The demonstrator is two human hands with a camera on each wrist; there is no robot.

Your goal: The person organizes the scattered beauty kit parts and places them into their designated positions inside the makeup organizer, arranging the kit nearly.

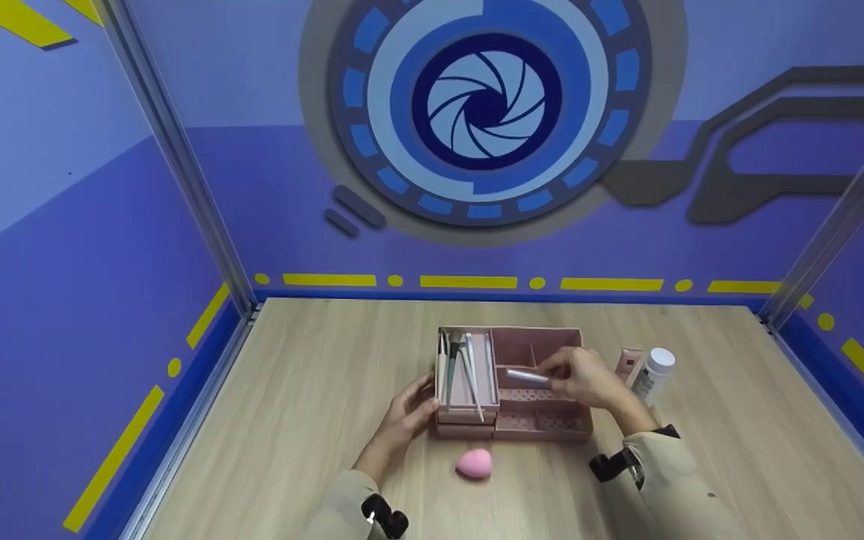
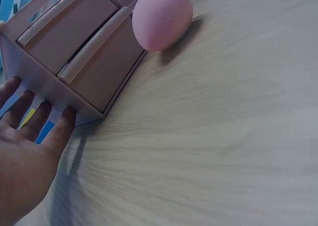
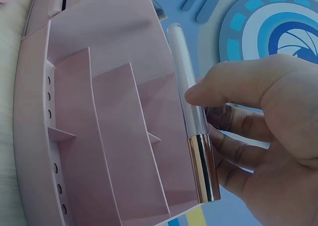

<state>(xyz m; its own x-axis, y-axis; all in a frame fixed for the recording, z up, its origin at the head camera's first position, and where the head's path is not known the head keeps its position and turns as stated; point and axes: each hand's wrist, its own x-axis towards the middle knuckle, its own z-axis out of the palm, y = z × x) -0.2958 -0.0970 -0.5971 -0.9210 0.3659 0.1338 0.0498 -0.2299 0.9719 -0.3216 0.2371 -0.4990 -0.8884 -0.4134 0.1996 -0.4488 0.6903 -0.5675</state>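
Observation:
My right hand [image 1: 583, 381] pinches a slim cosmetic tube [image 3: 183, 72] between thumb and fingers. The tube is pearly white with a shiny rose-gold end. It hangs over the right half of a pink makeup organizer [image 1: 543, 435], above open compartments split by thin dividers [image 3: 112, 136]. My left hand [image 1: 404, 416] rests with its fingertips against the organizer's left side; in the left wrist view its fingers look extended and spread. Several makeup brushes [image 1: 453, 367] lie on top of the organizer's left part, over two front drawers [image 2: 74, 27].
A pink egg-shaped makeup sponge [image 1: 475, 463] lies on the wooden table [image 1: 312, 375] in front of the organizer. To the right, beyond my right wrist, stand a white bottle [image 1: 655, 373] and a small pink tube [image 1: 628, 362]. Blue panel walls [image 1: 267, 210] close in the table.

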